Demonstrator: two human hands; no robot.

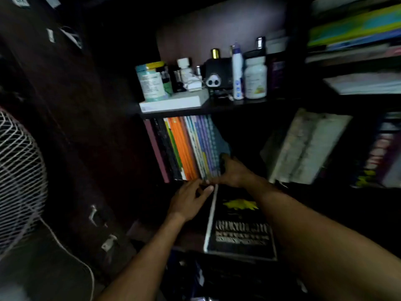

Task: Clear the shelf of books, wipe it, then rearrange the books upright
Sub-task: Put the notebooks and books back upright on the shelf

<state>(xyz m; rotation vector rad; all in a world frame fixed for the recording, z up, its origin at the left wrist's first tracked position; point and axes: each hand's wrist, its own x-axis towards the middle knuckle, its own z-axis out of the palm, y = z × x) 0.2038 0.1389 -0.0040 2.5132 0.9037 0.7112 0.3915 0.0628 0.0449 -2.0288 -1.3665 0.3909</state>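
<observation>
A row of upright books (184,146) with orange, blue and purple spines stands at the left of the dark shelf (303,192). My right hand (233,172) grips the lower end of the rightmost, blue-grey book in that row. My left hand (188,199) is just below, its fingers curled at the bottom edges of the books; the blur hides whether it pinches one. A black book with a yellow emblem (239,222) lies flat below my hands, sticking out over the shelf's front. A thick pale book (303,148) leans at the right of the shelf.
The shelf above carries bottles and jars (253,77) and a flat white box (173,102). Stacked books (355,31) lie in the compartment at top right, with more books (379,153) at far right. A white fan grille (19,174) stands at the left beside a dark cabinet door (71,127).
</observation>
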